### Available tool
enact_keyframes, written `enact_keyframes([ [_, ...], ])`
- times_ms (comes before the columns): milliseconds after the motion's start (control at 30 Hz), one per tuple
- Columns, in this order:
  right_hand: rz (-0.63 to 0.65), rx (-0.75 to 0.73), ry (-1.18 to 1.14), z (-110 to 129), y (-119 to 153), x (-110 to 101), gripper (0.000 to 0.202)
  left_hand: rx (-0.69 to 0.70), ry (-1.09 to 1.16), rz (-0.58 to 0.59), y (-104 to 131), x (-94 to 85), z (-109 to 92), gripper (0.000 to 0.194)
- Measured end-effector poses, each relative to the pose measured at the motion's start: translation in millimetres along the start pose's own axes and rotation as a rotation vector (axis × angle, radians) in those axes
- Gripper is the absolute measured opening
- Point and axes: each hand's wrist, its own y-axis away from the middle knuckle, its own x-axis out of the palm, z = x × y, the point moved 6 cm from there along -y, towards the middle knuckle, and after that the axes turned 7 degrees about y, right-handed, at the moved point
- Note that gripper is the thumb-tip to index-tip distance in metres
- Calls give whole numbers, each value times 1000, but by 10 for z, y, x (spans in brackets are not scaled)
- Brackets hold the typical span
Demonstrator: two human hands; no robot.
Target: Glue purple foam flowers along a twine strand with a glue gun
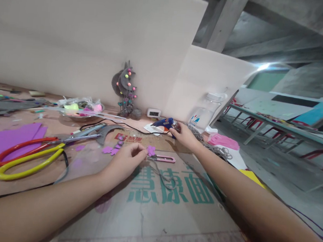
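My left hand (130,157) is closed in a pinch at the edge of a small purple flower (151,150), above the cardboard. My right hand (187,137) grips a blue glue gun (165,122), whose nozzle points left over a small white scrap. Just right of the flower lies a pair of pink thread snips (164,158). A grey cord (163,179) trails over the cardboard below it. More purple flowers (113,149) lie beyond my left hand, partly hidden by it.
Scissors with red and yellow handles (29,160) lie at left beside purple foam sheets (9,141). At the back stand a bowl of pompoms (81,109), a grey moon ornament (126,86), a small digital clock (153,113) and a clear water bottle (206,111). Printed cardboard (111,220) covers the front.
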Motion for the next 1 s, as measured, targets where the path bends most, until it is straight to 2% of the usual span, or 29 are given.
enact_keyframes([
  [67,-57,-50,32,125,246,-160,35,5,23,-28,-3,-17,-9,19],
  [100,-73,-141,73,251,386,-225,30,7,32,-41,-6,-24,-11,19],
  [167,-3,-273,83,503,664,-276,26,4,37,-58,-10,-33,-8,18],
  [267,152,-352,37,813,1000,-262,30,-3,28,-74,-12,-40,-2,18],
  [367,248,-425,-11,985,1192,-180,32,-6,9,-66,-13,-34,-4,18],
  [467,287,-434,-37,965,1244,-41,25,11,6,-42,-19,-19,-14,18],
  [533,258,-438,-50,919,1240,24,13,21,9,-31,-22,-9,-19,19],
  [600,199,-462,-75,900,1241,26,12,18,6,-31,-20,-6,-23,19],
  [700,71,-505,-158,922,1275,-112,12,2,-10,-42,-8,-9,-38,20],
  [800,-54,-488,-229,936,1330,-301,13,-1,-20,-50,4,-13,-49,21],
  [900,-74,-379,-294,911,1345,-356,11,0,-9,-43,3,-10,-24,22],
  [1000,21,-165,-481,837,1296,-249,6,21,-28,-28,-3,-2,-2,21],
])
